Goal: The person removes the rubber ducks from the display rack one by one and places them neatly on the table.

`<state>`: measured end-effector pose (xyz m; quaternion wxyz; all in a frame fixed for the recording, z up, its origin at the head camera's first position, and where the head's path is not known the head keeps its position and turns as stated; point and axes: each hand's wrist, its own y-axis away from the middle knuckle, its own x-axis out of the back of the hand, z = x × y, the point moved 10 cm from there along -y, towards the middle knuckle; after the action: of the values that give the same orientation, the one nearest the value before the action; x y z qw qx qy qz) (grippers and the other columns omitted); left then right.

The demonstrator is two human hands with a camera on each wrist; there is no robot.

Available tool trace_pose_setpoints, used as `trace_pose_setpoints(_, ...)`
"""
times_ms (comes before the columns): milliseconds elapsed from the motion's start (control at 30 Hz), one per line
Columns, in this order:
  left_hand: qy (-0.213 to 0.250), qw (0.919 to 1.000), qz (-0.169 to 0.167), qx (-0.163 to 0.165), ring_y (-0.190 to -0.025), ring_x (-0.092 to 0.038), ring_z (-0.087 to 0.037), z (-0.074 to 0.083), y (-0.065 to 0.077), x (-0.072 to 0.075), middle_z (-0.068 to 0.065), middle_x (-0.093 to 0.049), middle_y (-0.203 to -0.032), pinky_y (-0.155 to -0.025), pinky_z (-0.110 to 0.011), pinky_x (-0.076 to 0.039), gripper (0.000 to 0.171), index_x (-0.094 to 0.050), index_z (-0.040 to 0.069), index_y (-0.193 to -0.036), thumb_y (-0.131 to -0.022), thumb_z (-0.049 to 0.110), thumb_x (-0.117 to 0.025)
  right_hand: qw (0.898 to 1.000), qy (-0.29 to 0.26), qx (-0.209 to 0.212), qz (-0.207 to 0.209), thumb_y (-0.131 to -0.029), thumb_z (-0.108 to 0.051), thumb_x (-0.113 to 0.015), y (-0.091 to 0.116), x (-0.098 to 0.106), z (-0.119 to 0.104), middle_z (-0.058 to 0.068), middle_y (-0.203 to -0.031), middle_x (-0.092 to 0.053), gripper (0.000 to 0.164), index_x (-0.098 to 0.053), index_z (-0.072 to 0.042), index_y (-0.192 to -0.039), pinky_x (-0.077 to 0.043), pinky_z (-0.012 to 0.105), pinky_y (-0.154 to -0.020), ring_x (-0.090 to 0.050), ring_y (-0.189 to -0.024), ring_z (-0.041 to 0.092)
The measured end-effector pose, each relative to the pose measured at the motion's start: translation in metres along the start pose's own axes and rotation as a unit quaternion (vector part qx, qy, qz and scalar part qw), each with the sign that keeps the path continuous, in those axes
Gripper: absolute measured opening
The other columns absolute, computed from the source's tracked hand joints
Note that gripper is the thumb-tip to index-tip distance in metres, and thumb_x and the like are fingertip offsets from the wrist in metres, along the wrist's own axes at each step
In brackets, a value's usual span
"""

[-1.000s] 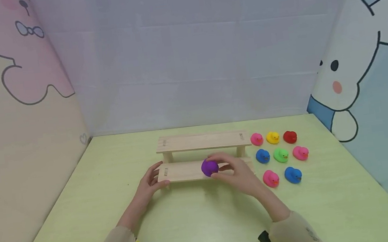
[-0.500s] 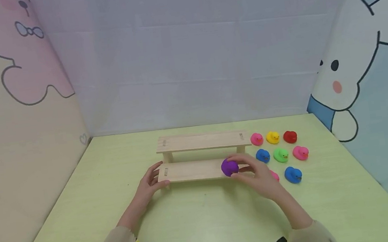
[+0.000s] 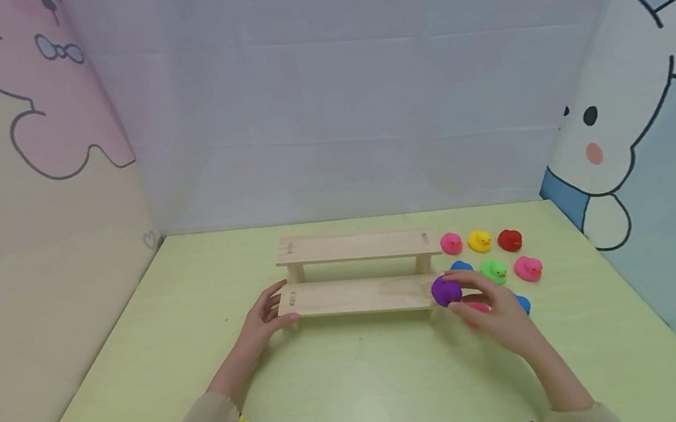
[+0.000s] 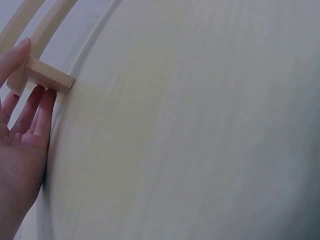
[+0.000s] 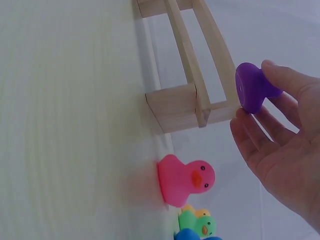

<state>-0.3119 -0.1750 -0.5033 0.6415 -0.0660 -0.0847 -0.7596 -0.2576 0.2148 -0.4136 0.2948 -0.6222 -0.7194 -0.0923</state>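
Observation:
A two-step wooden stand (image 3: 362,295) sits on the table, its upper board behind the lower one. My left hand (image 3: 262,320) holds the left end of the lower board. In the left wrist view, the thumb of that left hand (image 4: 22,155) lies on the board's edge and the fingers reach the wooden leg (image 4: 50,76). My right hand (image 3: 498,307) pinches a purple rubber duck (image 3: 446,291) between thumb and fingers, at the stand's right end. In the right wrist view the purple duck (image 5: 251,87) is off the table, its flat base showing.
Right of the stand are several rubber ducks: pink (image 3: 451,244), yellow (image 3: 479,241), red (image 3: 510,240), green (image 3: 494,272) and another pink (image 3: 528,268). My right hand partly covers a nearer pink duck (image 3: 475,313) and a blue duck (image 3: 523,303). Cloth-covered walls enclose the table.
My right hand has carried the purple duck rightward, from over the middle of the lower board to its right end. The left hand keeps its place on the stand.

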Motion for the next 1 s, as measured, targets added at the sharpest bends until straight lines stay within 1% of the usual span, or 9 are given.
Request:
trace_pose_setpoints(133,0.005,1.0,-0.002,-0.004,-0.126,-0.053,-0.028,0.0,0.0,0.0,-0.016,-0.046,-0.149,-0.092,-0.018,-0.046,0.072,-0.034,0.025,-0.153,-0.091,0.019,-0.071,1.0,0.017,-0.006,0.009,-0.093,-0.021,-0.069,0.005,0.015,0.009,0.011,-0.136,-0.059,0.047,-0.055,-0.015,-0.137,-0.05,0.015,-0.088,-0.056,-0.123,0.035)
trace_pose_setpoints(200,0.005,1.0,-0.003,-0.004,-0.126,-0.054,-0.028,0.001,0.0,0.0,-0.016,-0.046,-0.149,-0.091,-0.018,-0.046,0.072,-0.034,0.025,-0.153,-0.091,0.019,-0.072,0.999,0.028,-0.012,0.015,-0.093,-0.022,-0.069,0.008,0.023,0.015,0.011,-0.137,-0.058,0.048,-0.054,-0.015,-0.138,-0.05,0.014,-0.087,-0.056,-0.122,0.033)
trace_pose_setpoints(267,0.004,1.0,-0.004,-0.003,-0.127,-0.054,-0.029,0.0,0.0,-0.001,-0.016,-0.046,-0.149,-0.092,-0.018,-0.046,0.073,-0.034,0.025,-0.153,-0.091,0.019,-0.072,0.999,0.043,-0.018,0.022,-0.093,-0.023,-0.069,0.011,0.032,0.021,0.011,-0.136,-0.058,0.049,-0.054,-0.015,-0.139,-0.05,0.013,-0.086,-0.056,-0.121,0.022)
trace_pose_setpoints(400,0.006,1.0,-0.006,-0.004,-0.127,-0.053,-0.029,0.0,0.0,-0.001,-0.016,-0.046,-0.149,-0.092,-0.018,-0.046,0.073,-0.034,0.026,-0.152,-0.091,0.019,-0.072,0.997,0.067,-0.024,0.041,-0.094,-0.023,-0.068,0.017,0.052,0.032,0.011,-0.133,-0.058,0.047,-0.054,-0.015,-0.138,-0.048,0.008,-0.084,-0.049,-0.112,-0.011)
trace_pose_setpoints(500,0.007,1.0,-0.005,-0.003,-0.126,-0.053,-0.028,-0.001,0.0,0.0,-0.016,-0.046,-0.149,-0.092,-0.019,-0.046,0.073,-0.034,0.026,-0.152,-0.091,0.019,-0.072,0.996,0.069,-0.03,0.054,-0.095,-0.024,-0.066,0.022,0.067,0.038,0.008,-0.131,-0.058,0.045,-0.055,-0.014,-0.137,-0.046,0.005,-0.083,-0.043,-0.106,-0.023)
trace_pose_setpoints(600,0.006,1.0,-0.003,0.0,-0.126,-0.054,-0.028,-0.001,0.0,0.0,-0.015,-0.046,-0.149,-0.092,-0.019,-0.046,0.073,-0.034,0.026,-0.152,-0.091,0.02,-0.072,0.995,0.069,-0.036,0.067,-0.095,-0.024,-0.067,0.027,0.082,0.044,-0.009,-0.125,-0.058,0.046,-0.055,-0.013,-0.137,-0.045,0.003,-0.082,-0.044,-0.105,-0.023)
trace_pose_setpoints(733,0.005,1.0,-0.002,0.003,-0.127,-0.054,-0.028,-0.002,0.0,-0.001,-0.015,-0.046,-0.149,-0.094,-0.021,-0.045,0.074,-0.034,0.025,-0.153,-0.09,0.021,-0.072,0.992,0.082,-0.049,0.086,-0.094,-0.024,-0.067,0.034,0.1,0.056,-0.03,-0.121,-0.049,0.049,-0.053,-0.011,-0.139,-0.044,0.001,-0.08,-0.044,-0.102,-0.024)
trace_pose_setpoints(867,0.007,1.0,-0.002,0.003,-0.126,-0.054,-0.028,-0.003,0.0,0.0,-0.015,-0.047,-0.148,-0.094,-0.021,-0.045,0.074,-0.034,0.026,-0.153,-0.09,0.02,-0.073,0.989,0.093,-0.062,0.097,-0.094,-0.025,-0.068,0.041,0.114,0.068,-0.039,-0.119,-0.042,0.05,-0.052,-0.009,-0.139,-0.042,-0.001,-0.078,-0.042,-0.1,-0.026)
trace_pose_setpoints(1000,0.008,1.0,-0.003,0.0,-0.126,-0.054,-0.027,-0.002,0.0,0.0,-0.015,-0.047,-0.148,-0.094,-0.02,-0.045,0.074,-0.034,0.026,-0.152,-0.09,0.02,-0.073,0.987,0.104,-0.075,0.102,-0.093,-0.027,-0.068,0.045,0.124,0.079,-0.044,-0.112,-0.039,0.051,-0.053,-0.007,-0.138,-0.042,-0.001,-0.075,-0.042,-0.097,-0.025)
